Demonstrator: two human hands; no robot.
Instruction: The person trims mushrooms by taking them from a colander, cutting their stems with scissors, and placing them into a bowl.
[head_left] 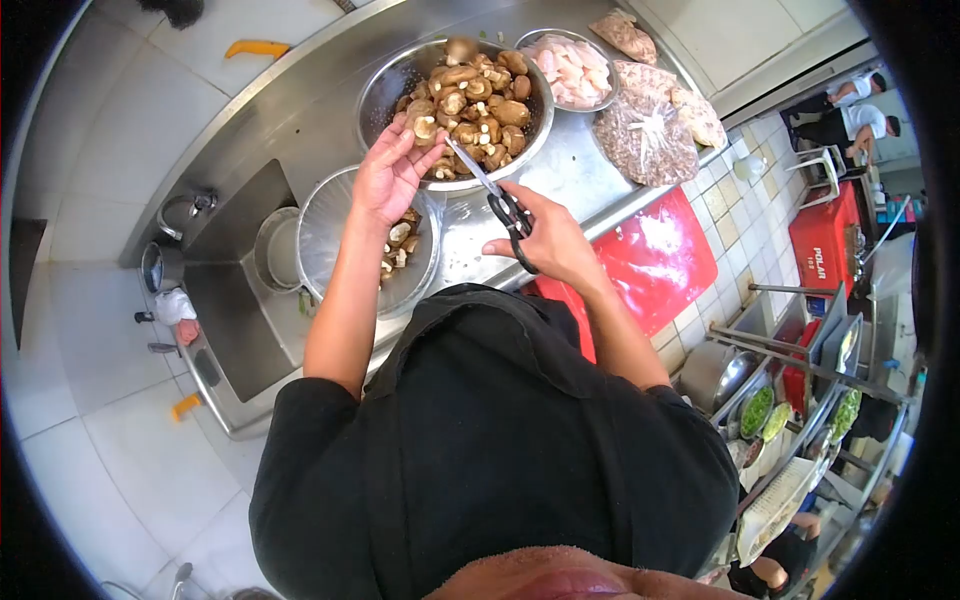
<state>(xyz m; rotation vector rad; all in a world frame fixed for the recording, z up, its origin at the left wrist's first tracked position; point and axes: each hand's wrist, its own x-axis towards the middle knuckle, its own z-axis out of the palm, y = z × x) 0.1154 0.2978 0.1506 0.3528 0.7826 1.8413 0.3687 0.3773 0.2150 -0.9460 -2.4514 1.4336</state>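
Observation:
My left hand [398, 170] holds a brown mushroom [424, 128] by its fingertips, its pale stem side showing, over the near edge of a steel colander [545, 128]. Many brown mushrooms [478, 98] with pale stems fill the colander. My right hand [552, 235] is wrapped round the black handles of a pair of scissors [508, 212]. Their blades point up and left, with the tip close to the held mushroom. Below my left hand, a bowl lined with clear plastic [335, 230] contains cut mushroom pieces [402, 240], partly hidden by my forearm.
Behind the colander's right side sit a bowl of pale raw meat [572, 70] and bags of minced food [648, 135]. A sink [240, 320] with a pot [277, 248] lies left. A red lid [655, 260] is beyond the counter's right edge. Two people [860, 118] are far right.

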